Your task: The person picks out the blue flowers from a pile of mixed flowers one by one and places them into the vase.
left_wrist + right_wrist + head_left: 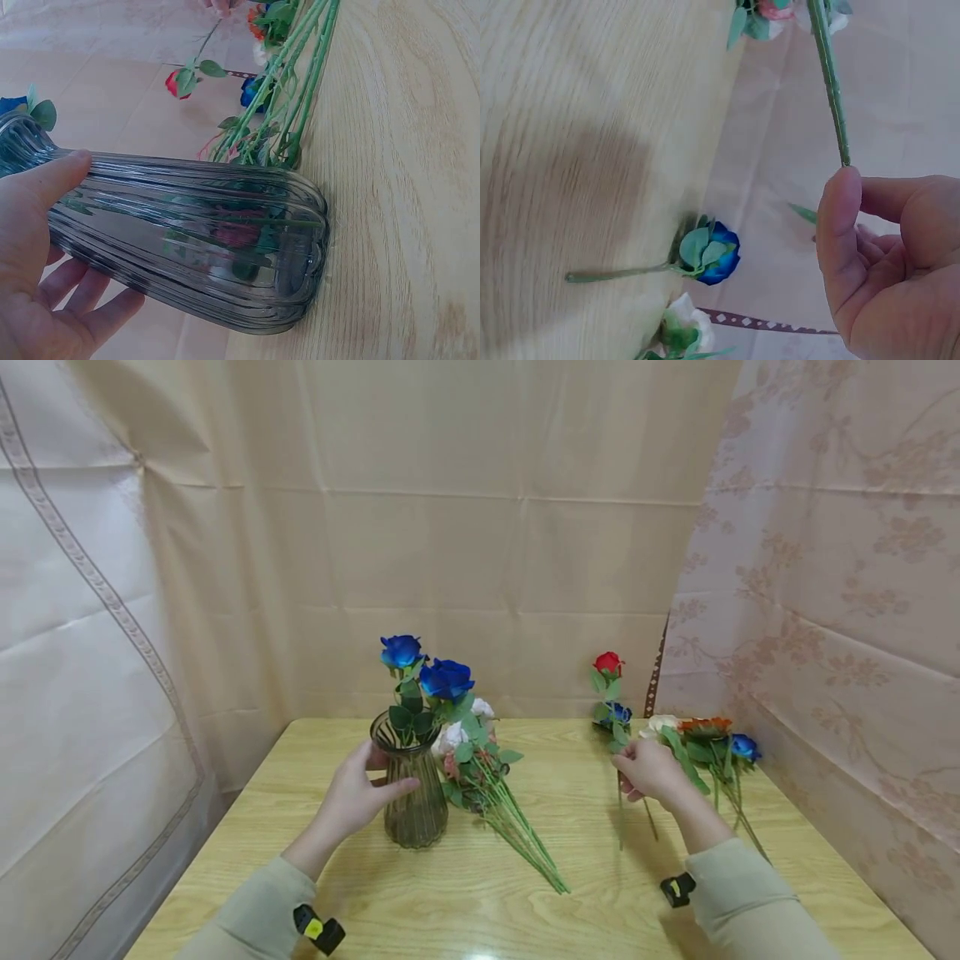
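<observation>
My left hand [356, 789] holds a ribbed, smoky glass vase [417, 806] by its side, the thumb across the front and fingers around the back. The vase stands upright on the table, with two blue roses [447, 680] rising above its rim. In the left wrist view, a green stem shows through the glass [187, 247]. Off to the right, my right hand [651, 768] pinches the stem [831, 90] of a red rose [608, 663] between thumb and finger, bloom up. Behind that rose, a blue rose [720, 255] lies on the table.
A bunch of white and pink flowers [453, 739] lies right of the vase, its green stems [525, 839] pointing toward the front. At the table's right lie a white flower [660, 724], an orange flower [705, 727] and another blue rose [745, 747]. Cloth curtains [480, 543] surround the table.
</observation>
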`<state>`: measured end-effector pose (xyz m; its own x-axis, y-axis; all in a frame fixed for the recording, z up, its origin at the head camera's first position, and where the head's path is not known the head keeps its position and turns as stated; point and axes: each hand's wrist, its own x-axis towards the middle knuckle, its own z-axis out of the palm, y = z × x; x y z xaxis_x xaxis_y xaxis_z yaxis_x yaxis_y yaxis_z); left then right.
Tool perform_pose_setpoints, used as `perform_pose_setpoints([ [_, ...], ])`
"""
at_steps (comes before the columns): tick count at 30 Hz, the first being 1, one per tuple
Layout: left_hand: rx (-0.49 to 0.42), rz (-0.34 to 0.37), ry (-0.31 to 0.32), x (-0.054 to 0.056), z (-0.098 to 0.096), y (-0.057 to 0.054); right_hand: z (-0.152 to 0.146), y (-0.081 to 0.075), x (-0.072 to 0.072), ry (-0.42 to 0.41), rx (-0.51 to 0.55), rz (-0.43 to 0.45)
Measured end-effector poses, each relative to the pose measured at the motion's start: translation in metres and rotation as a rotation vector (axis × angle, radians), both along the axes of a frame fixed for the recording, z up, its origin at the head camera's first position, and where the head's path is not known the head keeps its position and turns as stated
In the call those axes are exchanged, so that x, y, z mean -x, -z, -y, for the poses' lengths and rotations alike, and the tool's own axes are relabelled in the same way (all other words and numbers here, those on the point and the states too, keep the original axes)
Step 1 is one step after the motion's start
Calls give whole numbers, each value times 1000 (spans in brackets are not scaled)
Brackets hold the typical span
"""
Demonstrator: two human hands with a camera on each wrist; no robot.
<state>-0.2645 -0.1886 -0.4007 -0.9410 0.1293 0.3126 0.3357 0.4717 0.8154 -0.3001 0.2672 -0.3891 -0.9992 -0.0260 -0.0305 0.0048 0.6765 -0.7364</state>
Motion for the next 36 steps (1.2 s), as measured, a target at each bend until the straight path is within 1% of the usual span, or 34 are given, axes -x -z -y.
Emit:
perform_pose_setpoints([
  [6, 2, -1, 5, 0, 0, 1, 11, 0, 4, -68, -9, 4],
  [10, 0, -3, 6, 0, 1, 2, 18, 1, 5, -122, -31, -25],
  [13, 1, -3, 8, 0, 1, 2, 23, 3, 6, -138, -48, -47],
  [16, 0, -4, 8, 0, 1, 2, 27, 6, 6, -150, -56, -41],
  [21, 2, -3, 7, 0, 0, 2, 33, 13, 9, -164, -53, -10],
  [26, 6, -6, 6, 0, 1, 2, 42, 22, 12, -182, -61, 3],
  [31, 10, -5, -1, 0, 1, 1, 52, 32, 15, -202, -39, 25],
  [36, 10, -1, -2, 1, 2, 2, 59, 41, 18, -213, -71, 18],
])
